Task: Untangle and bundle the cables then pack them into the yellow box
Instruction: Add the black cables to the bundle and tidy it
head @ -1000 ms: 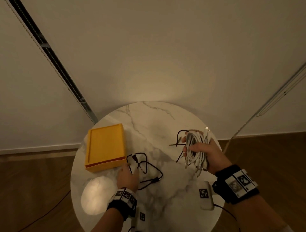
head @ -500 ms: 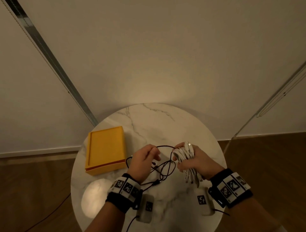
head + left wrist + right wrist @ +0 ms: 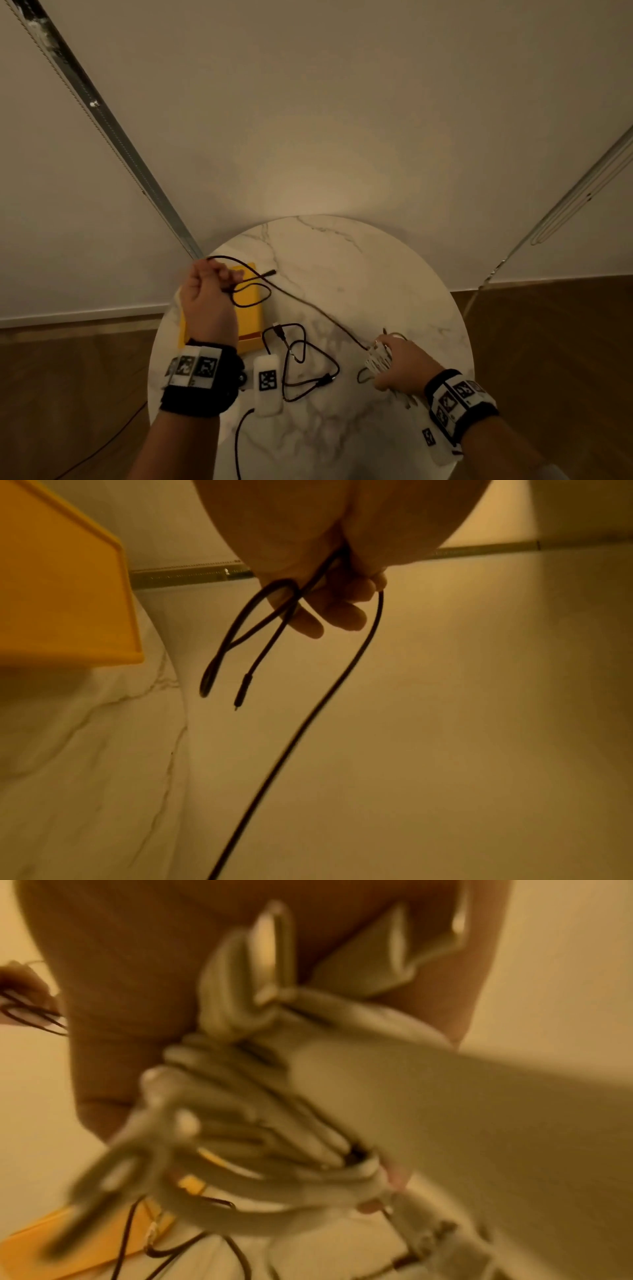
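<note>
My left hand point(image 3: 209, 294) is raised over the yellow box point(image 3: 251, 320) and grips a thin black cable point(image 3: 308, 303). A short loop and the plug end point(image 3: 241, 693) hang from its fingers point(image 3: 342, 612). That cable runs taut across the round marble table point(image 3: 342, 267) to my right hand point(image 3: 397, 366), which grips a coiled bundle of white cables point(image 3: 378, 356) low at the table's right side. In the right wrist view the white cables point(image 3: 274, 1123) fill the hand. A second black cable point(image 3: 303, 370) lies looped on the table between my hands.
A white tagged device point(image 3: 267, 383) with a dark lead lies near the front edge, and another point(image 3: 435, 442) sits under my right wrist. The table stands against a pale wall, with wooden floor point(image 3: 68, 394) on both sides. A metal rail point(image 3: 102, 126) runs along the wall.
My left hand has lifted up and to the left over the yellow box, pulling a black cable out taut. My right hand, still holding the white bundle, has moved right and down to the table.
</note>
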